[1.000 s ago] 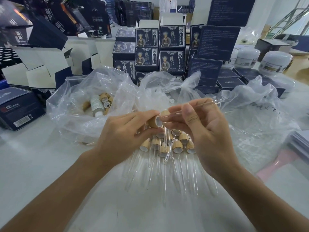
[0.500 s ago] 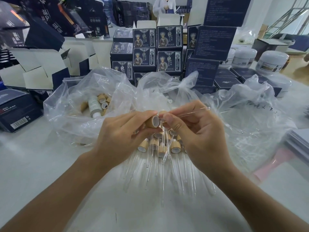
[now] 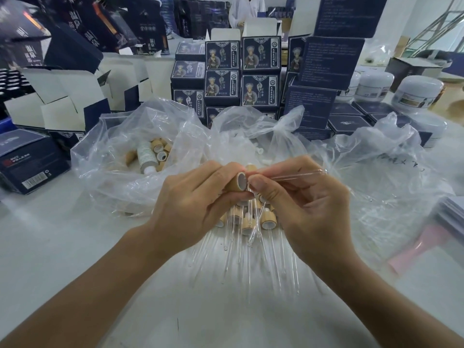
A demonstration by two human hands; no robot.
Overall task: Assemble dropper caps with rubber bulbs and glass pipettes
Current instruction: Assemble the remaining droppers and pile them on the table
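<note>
Over the worktop (image 3: 75, 247), my right hand (image 3: 308, 212), pinching the glass pipette (image 3: 296, 176), has closed on the cap (image 3: 236, 182) gripped by my left hand (image 3: 193, 204), so seating looks imminent.

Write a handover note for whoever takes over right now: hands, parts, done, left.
Left hand grips one bamboo cap, open end facing right.
Right hand pinches a glass pipette with its end at the cap's mouth; whether it is seated cannot be told.
Finished droppers lie on the table under the hands.
Loose caps sit in the left bag.
Left: press this pipette home, add it to the pile, repeat.
</note>
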